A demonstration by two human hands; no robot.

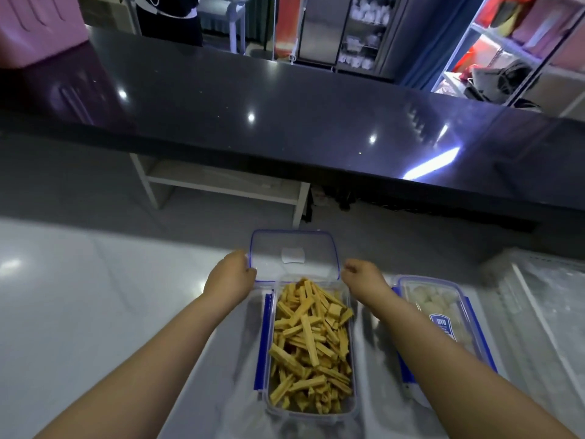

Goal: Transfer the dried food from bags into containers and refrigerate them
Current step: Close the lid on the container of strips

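Observation:
A clear rectangular container (353, 359) full of yellow dried sticks (311, 346) stands on the white counter in front of me. Its clear lid (292, 245) with a blue rim hangs over the container's far end, tilted up. My left hand (229, 277) grips the lid's left edge. My right hand (364, 275) holds its right edge with curled fingers. To the right stands a second container (441, 315), closed with a blue-clipped lid and holding pale round pieces.
Crumpled clear plastic bags (538, 299) lie at the far right of the white counter (95, 296). A dark glossy raised bar top (285, 115) runs across behind it. A pink box (38, 26) stands at the top left, shelves (506, 42) beyond.

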